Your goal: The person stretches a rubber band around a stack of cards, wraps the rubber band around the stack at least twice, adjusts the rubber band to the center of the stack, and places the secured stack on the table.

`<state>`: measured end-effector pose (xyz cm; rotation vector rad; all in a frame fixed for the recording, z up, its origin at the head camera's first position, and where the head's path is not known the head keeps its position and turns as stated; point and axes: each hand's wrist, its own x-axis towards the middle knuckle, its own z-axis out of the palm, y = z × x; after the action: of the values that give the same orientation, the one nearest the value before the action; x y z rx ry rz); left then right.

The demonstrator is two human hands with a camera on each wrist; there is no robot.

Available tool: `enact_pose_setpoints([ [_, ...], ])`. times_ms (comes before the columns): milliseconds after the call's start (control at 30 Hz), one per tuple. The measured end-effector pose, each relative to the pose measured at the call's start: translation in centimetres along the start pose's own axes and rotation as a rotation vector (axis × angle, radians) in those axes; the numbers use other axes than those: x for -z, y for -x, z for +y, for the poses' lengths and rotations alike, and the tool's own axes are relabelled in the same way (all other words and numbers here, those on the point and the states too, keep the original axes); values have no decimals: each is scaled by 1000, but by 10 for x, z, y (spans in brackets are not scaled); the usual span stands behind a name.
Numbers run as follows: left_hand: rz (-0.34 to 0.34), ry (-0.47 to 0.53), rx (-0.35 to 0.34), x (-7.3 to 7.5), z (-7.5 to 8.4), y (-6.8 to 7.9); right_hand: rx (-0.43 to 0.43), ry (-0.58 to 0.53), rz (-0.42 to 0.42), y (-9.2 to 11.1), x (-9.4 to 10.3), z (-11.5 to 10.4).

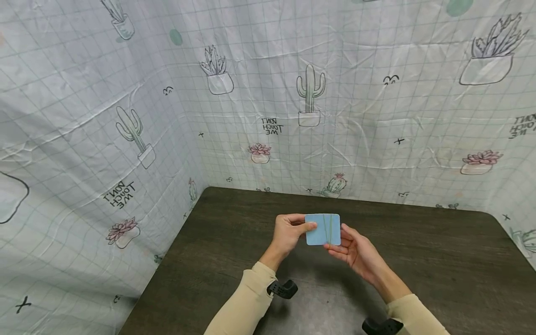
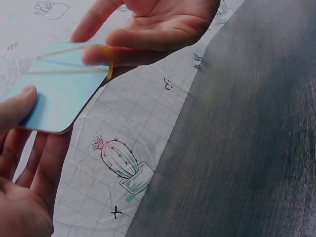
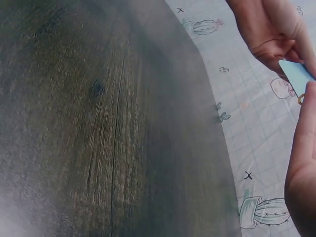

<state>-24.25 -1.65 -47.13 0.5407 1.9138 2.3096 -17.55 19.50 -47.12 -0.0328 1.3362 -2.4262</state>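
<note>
A light blue card [image 1: 315,236] with rounded corners is held up over the table. My left hand [image 1: 287,232] pinches its left side, the thumb on the face and the other fingers behind. A thin yellow rubber band [image 2: 69,72] runs in two strands across the card, closer together at the lower edge. At that edge my right hand [image 1: 361,255] touches the band. In the left wrist view one of its fingertips lies within the band's loop, and its thumb stands apart. The right wrist view shows only a corner of the card [image 3: 295,76] and part of the band [image 3: 300,98].
A dark wood-grain table [image 1: 234,218] lies beneath both hands. Behind it and at the sides hangs a white sheet [image 1: 356,139] printed with cacti and grid lines. Each wrist wears a black strap [image 1: 283,289] over a beige sleeve.
</note>
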Motion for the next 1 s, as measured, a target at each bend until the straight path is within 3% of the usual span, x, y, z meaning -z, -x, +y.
enact_pose_setpoints([
  [200, 83, 8, 49, -3, -3, 2, 77, 62, 171, 6, -7, 8],
  [400, 129, -25, 59, -13, -3, 4, 160, 132, 377, 9, -17, 12],
  [500, 156, -47, 59, -18, -2, 6, 186, 185, 438, 10, -21, 12],
  [767, 195, -90, 27, -22, 7, 12, 247, 315, 506, 9, -26, 14],
  [1000, 190, -84, 25, -16, -1, 13, 235, 513, 557, 11, -24, 14],
])
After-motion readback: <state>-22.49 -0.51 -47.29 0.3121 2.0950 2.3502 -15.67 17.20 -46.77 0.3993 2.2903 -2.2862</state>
